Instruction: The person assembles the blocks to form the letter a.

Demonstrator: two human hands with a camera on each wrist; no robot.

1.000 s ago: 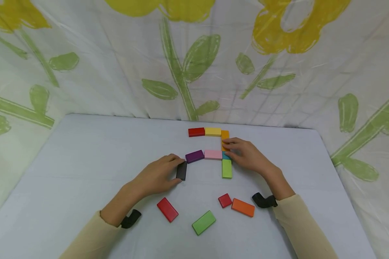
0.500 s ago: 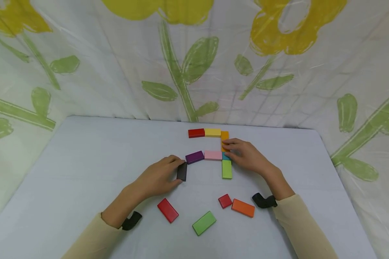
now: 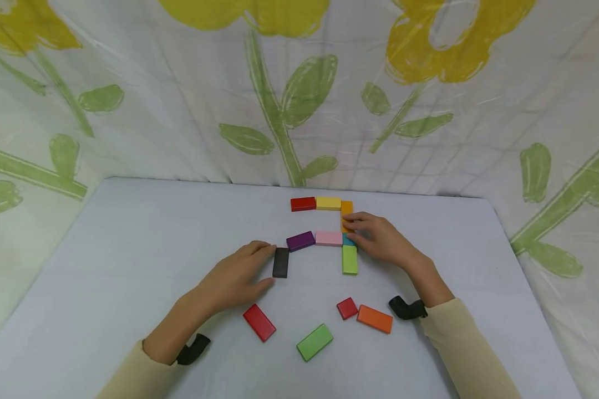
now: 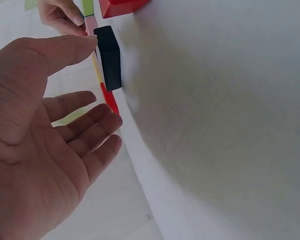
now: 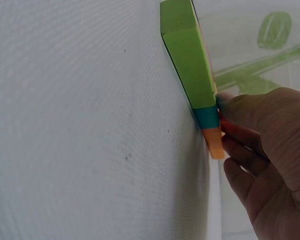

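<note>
On the pale tabletop (image 3: 179, 299), the black block (image 3: 280, 262) is lying just beside the lower left end of the purple block (image 3: 301, 241). Left hand (image 3: 239, 277): thumb and fingers are standing wide apart, spanning the block's left side; in the head view both tips are lying just off its corners. In the left wrist view the thumb tip is overlapping one corner; contact cannot be told from that angle.

Right hand (image 3: 381, 241): thumb is resting at the small blue block (image 3: 348, 240), fingertips are reaching over the amber block (image 3: 346, 208). Gap between thumb and fingers is looking narrow; whether they are pinching anything, cannot tell.

Arrangement: the pink block (image 3: 329, 238) is bridging purple and blue. Blue is sitting between amber, on the far side, and the lime block (image 3: 350, 260), on the near side. Amber's far end is meeting the yellow block (image 3: 328, 203), which is touching the dark red block (image 3: 303, 204).

Nearer the person, four more are lying: the long red block (image 3: 259, 322), the green block (image 3: 315, 342), and the small red block (image 3: 346, 308) just beside the orange block (image 3: 374, 319).
</note>
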